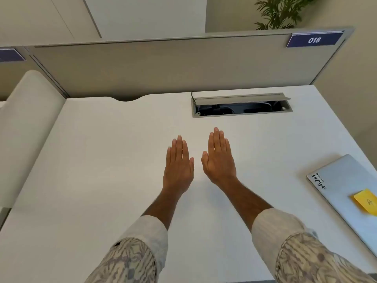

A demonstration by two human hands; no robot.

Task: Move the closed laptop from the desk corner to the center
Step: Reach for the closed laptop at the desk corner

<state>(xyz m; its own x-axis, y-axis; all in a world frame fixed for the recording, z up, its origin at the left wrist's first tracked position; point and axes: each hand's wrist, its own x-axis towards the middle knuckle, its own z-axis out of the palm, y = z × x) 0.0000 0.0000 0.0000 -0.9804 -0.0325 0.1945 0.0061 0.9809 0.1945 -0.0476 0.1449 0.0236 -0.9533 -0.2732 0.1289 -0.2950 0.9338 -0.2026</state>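
A closed silver laptop [342, 180] lies at the near right corner of the white desk [102, 160], partly cut off by the frame edge. It carries a dark logo sticker and a yellow sticky note [365, 201]. My left hand [178, 164] and my right hand [219, 160] are stretched out flat, palms down, side by side over the middle of the desk. Both hold nothing. The laptop is well to the right of my right hand, apart from it.
An open grey cable hatch [240, 106] with wires inside sits in the desk behind my hands. A grey partition [163, 66] with a blue "018" label [315, 39] closes off the far edge. A white rounded panel [28, 119] stands at the left.
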